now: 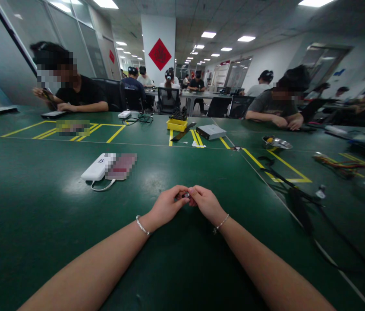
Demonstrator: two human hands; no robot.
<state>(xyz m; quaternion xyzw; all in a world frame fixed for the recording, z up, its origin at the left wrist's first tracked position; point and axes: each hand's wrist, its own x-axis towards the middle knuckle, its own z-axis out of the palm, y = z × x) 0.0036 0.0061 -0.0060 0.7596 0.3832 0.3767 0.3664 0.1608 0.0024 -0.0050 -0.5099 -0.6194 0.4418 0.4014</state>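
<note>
My left hand [168,205] and my right hand [206,202] meet just above the green tabletop [166,268], fingertips together. Between them shows a small, shiny, silvery piece [187,195], mostly covered by the fingers and too small to name. Both hands are closed around it, thumbs on top. Each wrist wears a bracelet. Left of my hands, apart from them, lie a white power bank [98,167] marked 15 and a blurred-out flat phone-like object [121,166], with a short white cable [103,188] curving in front.
Farther back stand a yellow bin [176,125] holding dark parts and a grey box [211,131]. At right lie a metal dish [277,142], black straps [299,207] and coloured wires [341,164]. Two people [79,93] [275,103] sit across the table.
</note>
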